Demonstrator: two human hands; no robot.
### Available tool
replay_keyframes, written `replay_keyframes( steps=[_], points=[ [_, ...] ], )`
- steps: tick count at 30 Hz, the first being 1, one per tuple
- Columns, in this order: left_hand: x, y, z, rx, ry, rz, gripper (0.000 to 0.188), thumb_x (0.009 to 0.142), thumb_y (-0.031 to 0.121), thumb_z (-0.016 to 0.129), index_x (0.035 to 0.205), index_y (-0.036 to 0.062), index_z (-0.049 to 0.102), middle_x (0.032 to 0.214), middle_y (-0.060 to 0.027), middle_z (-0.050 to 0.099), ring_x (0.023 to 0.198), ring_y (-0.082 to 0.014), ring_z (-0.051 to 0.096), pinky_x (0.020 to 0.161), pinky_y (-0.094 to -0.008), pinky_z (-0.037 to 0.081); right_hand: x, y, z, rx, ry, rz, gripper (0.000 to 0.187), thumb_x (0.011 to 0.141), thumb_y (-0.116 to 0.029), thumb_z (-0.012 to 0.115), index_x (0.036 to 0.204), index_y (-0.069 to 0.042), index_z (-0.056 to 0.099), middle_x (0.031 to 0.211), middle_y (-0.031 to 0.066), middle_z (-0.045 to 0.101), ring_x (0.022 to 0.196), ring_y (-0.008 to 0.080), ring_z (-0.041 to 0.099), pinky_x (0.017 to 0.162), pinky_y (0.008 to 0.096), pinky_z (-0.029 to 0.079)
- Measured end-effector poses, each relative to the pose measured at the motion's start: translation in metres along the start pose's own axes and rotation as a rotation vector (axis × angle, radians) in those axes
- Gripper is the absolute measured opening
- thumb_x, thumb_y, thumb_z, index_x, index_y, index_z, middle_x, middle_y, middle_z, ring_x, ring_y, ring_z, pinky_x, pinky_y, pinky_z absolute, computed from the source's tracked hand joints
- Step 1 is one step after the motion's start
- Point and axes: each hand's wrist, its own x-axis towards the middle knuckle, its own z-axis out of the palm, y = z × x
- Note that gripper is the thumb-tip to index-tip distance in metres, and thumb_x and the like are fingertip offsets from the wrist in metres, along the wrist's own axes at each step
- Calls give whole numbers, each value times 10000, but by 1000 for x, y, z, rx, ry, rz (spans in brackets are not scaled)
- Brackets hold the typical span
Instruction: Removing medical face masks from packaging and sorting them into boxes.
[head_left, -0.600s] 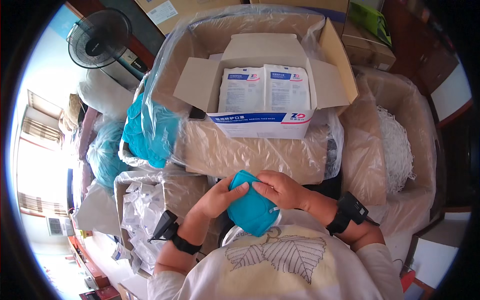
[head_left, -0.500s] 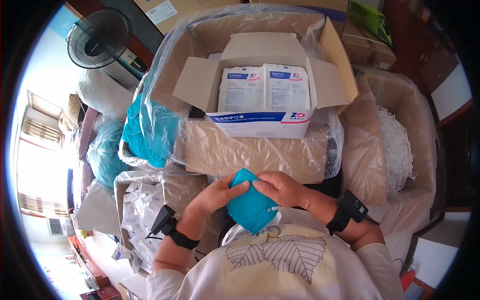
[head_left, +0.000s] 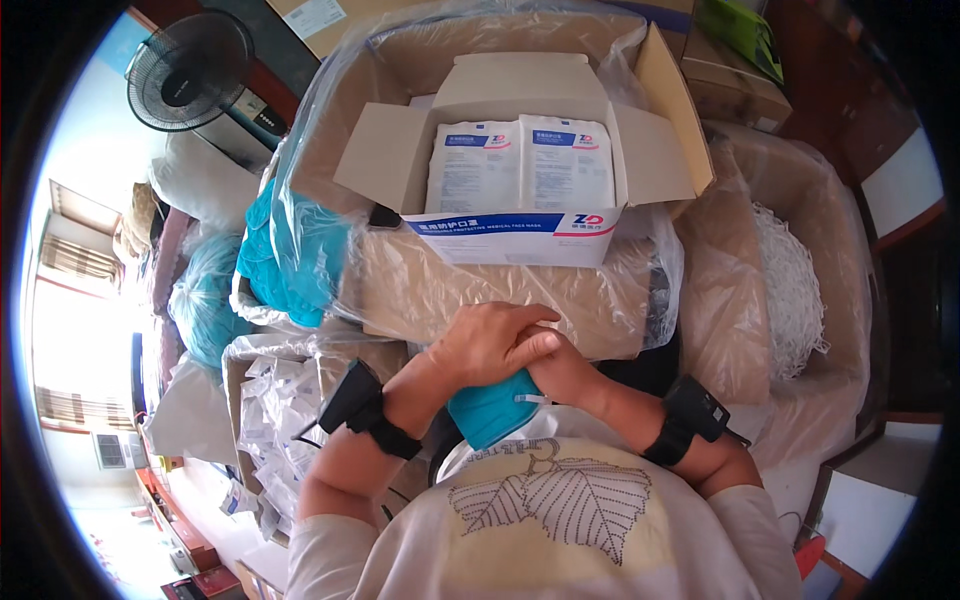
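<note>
A teal cup-shaped face mask [head_left: 488, 418] with a short white strap at its right edge is held close to my shirt. My left hand [head_left: 482, 345] is closed over the top of the mask, its thumb and index finger reaching across my right hand. Beneath them, my right hand [head_left: 560, 372] grips the mask's upper right side, most of its fingers hidden. Beyond my hands stands an open white carton [head_left: 510, 245] with its flaps spread, holding white mask packets [head_left: 475, 170] in two rows.
A large plastic-lined cardboard box [head_left: 410, 290] supports the carton. At left lie teal masks [head_left: 285, 265] and a box of small white packets [head_left: 275, 415]. White straps [head_left: 790, 290] fill a lined box at right. A fan [head_left: 190, 72] stands far left.
My left hand has moved up and right, from pinching the mask's upper left edge to lying across my right hand. More of the mask is now covered. The view has shifted slightly.
</note>
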Motion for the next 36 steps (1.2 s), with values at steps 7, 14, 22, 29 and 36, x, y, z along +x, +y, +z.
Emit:
replay_keyframes(
  steps=[7,14,22,29,36],
  points=[
    [-11,-1,-40,-16,-48,-61,501,868,506,411,919,69,651,766,-184,629,746,-321,610,693,-378,469,0,-1,-29,512,-579,416,370,943,-351,397,1095,-35,517,809,-3,499,785,82,471,758,236,394],
    [-31,0,-98,-206,11,-113,445,915,393,427,896,22,672,805,-125,646,757,-185,600,732,-298,450,10,-26,-38,-114,-533,312,309,929,-295,444,988,-24,580,852,72,588,791,132,521,749,260,416],
    [-41,28,-133,27,-24,-170,334,869,310,542,894,1,668,803,-120,661,703,-170,620,662,-276,469,10,-8,-43,330,-510,418,326,944,-296,411,997,-8,554,900,82,610,880,145,580,803,259,447],
    [-45,17,-132,20,52,-139,280,838,264,593,889,-2,667,790,-126,660,689,-178,627,639,-275,478,-6,9,-11,431,-338,431,294,947,-271,408,1071,-30,521,953,68,592,831,132,567,773,249,454],
    [-45,25,-127,117,92,-99,244,812,234,619,846,-3,666,737,-122,652,630,-169,623,583,-270,475,2,13,17,187,-373,236,342,959,-258,373,1183,-26,485,1075,57,559,975,110,496,881,247,376]
  ],
)
